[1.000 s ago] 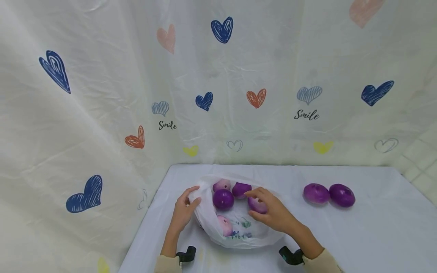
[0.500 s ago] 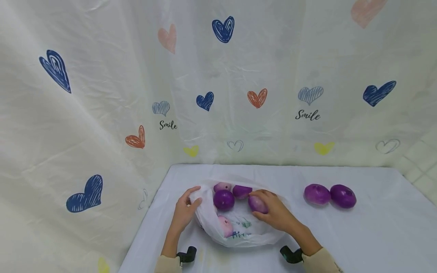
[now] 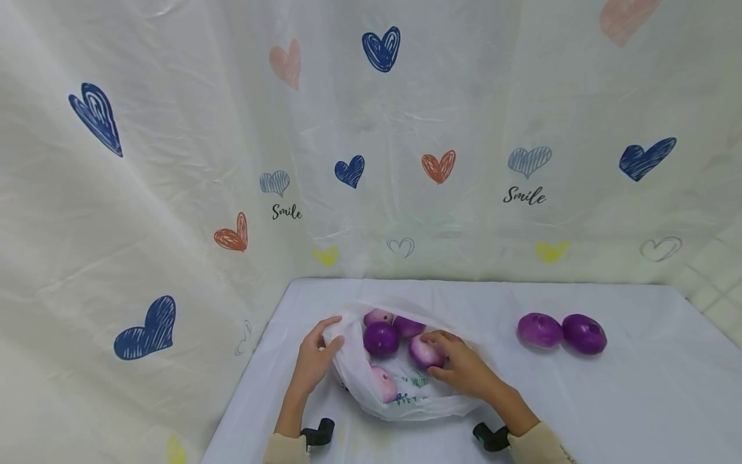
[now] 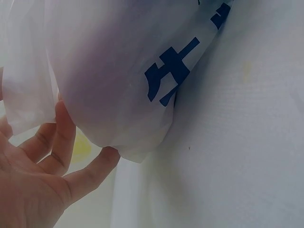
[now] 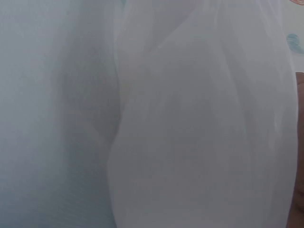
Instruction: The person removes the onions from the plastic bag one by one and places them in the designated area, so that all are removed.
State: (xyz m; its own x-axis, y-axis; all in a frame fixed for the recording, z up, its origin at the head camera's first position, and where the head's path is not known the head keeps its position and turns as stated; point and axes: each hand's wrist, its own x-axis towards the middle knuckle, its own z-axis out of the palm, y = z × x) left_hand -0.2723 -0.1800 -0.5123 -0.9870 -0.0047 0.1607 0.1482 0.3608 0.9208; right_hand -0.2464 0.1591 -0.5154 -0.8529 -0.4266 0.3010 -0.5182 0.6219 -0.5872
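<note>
A white plastic bag (image 3: 362,393) lies on the table with its mouth spread, several red onions inside. At its left rim my left hand (image 3: 313,361) holds the plastic between thumb and fingers; in the left wrist view the fingertips sit at the bag's edge. Inside the mouth my right hand (image 3: 464,368) grips a pale purple onion (image 3: 422,351) from its right side. A dark onion (image 3: 380,339) sits left of it, and a pinkish onion (image 3: 385,385) lies lower. In the right wrist view the bag plastic (image 5: 199,123) hides most of that hand.
Two red onions, a lighter one (image 3: 540,330) and a darker one (image 3: 584,334), lie side by side on the white tabletop (image 3: 580,399) to the right. Behind the table hangs a pale curtain (image 3: 475,212) printed with hearts.
My right hand has closed its fingers on the pale onion, which has moved left toward the dark onion inside the bag. My left hand stays at the bag's rim.
</note>
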